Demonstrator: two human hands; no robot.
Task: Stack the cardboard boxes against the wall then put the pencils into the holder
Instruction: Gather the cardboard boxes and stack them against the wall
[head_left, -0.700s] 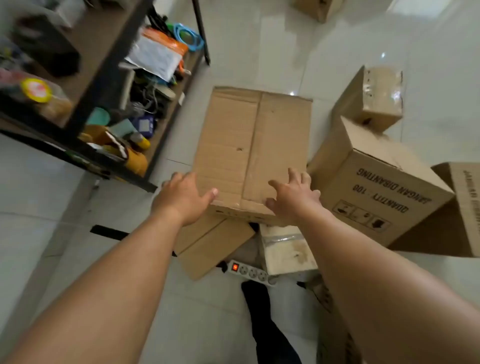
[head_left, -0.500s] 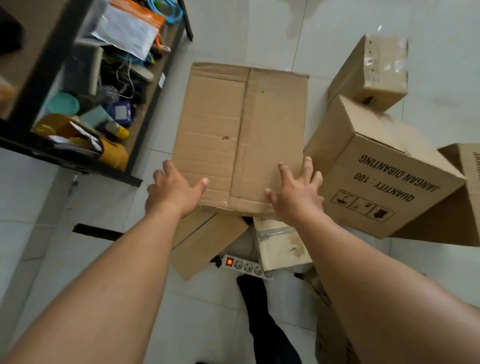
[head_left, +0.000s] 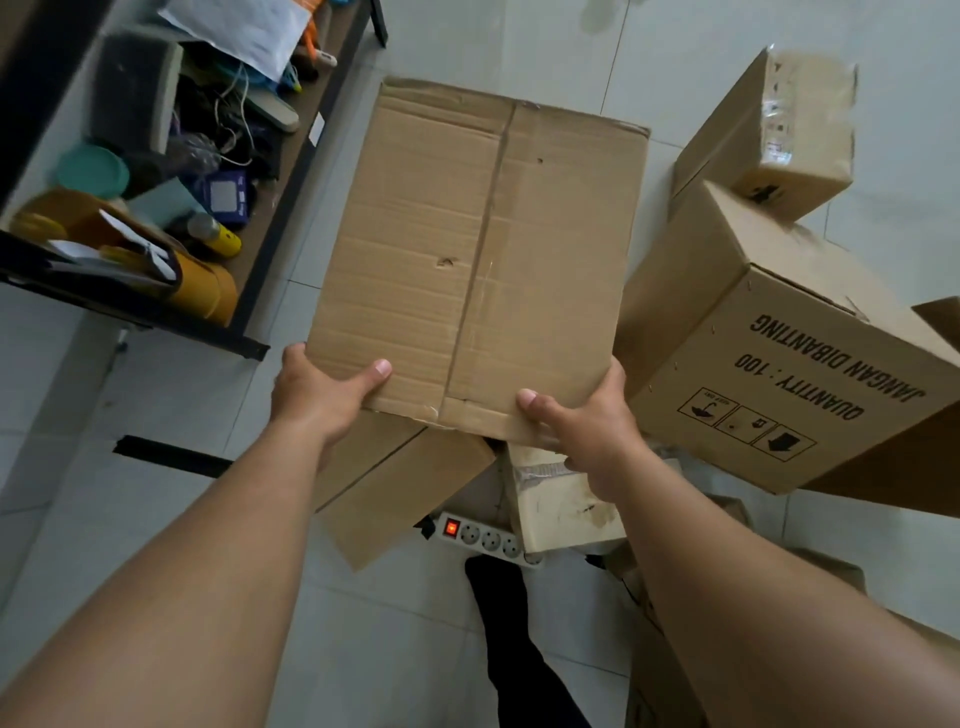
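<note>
A shelf (head_left: 270, 234) crowded with clutter is noted at far left. The left hand (head_left: 317, 400) is closed on the near left corner of the box (head_left: 467, 249), thumb laid flat on top, fingers hidden under the edge. The box is held at centre, broad face up, over the floor (head_left: 156, 519); whether its far end rests on the floor cannot be told. Its near edge is positioned over a cardboard sheet (head_left: 405, 483) and a power strip (head_left: 488, 540) with its switch lit. The right hand (head_left: 587, 421) is closed on the near right corner, thumb on top, fingers curled under. A printed box (head_left: 753, 364) lies tilted just beside it. A small box (head_left: 779, 130) is seen behind, touching the printed box.
</note>
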